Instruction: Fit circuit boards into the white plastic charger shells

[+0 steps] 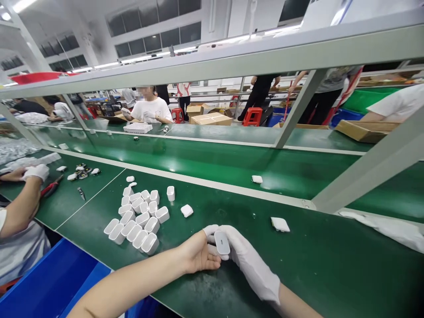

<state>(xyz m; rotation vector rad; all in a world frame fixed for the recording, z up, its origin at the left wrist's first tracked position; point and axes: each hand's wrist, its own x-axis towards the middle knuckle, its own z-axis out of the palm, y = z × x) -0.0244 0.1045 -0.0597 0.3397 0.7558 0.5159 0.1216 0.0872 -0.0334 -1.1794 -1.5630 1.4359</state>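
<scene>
My left hand is bare and my right hand wears a white glove. Both meet low in the middle of the green bench and grip one small white plastic charger shell between them, fingers curled round it. To their left lies a cluster of several open white plastic shells, some standing on end. A single white cap lies between the cluster and my hands. Another white piece rests to the right of my hands.
A green conveyor belt runs beyond the bench and carries a white part. A co-worker's gloved hand rests at the left near red-handled pliers. A blue bin sits at the near left edge. A slanted grey frame post crosses on the right.
</scene>
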